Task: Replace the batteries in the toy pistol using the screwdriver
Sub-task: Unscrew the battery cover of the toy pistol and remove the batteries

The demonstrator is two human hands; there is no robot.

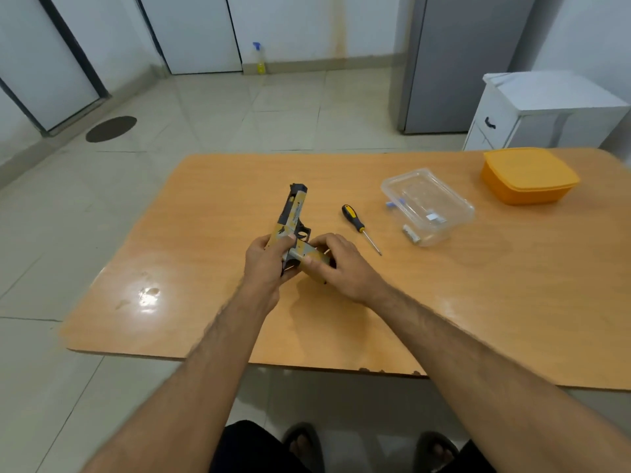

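Both hands meet over the middle of the worktop [444,319]: the left hand [264,264] is closed around the rear of the toy pistol [293,220], and the right hand [336,264] pinches the handle part with curled fingers. If the fingers pull on the handle cover too hard, I think small parts or a battery can jump out and roll off, since the screwdriver [358,227] lies unused just beside. Its long axis runs away from the person, with the muzzle pointing to the far edge and slightly left.
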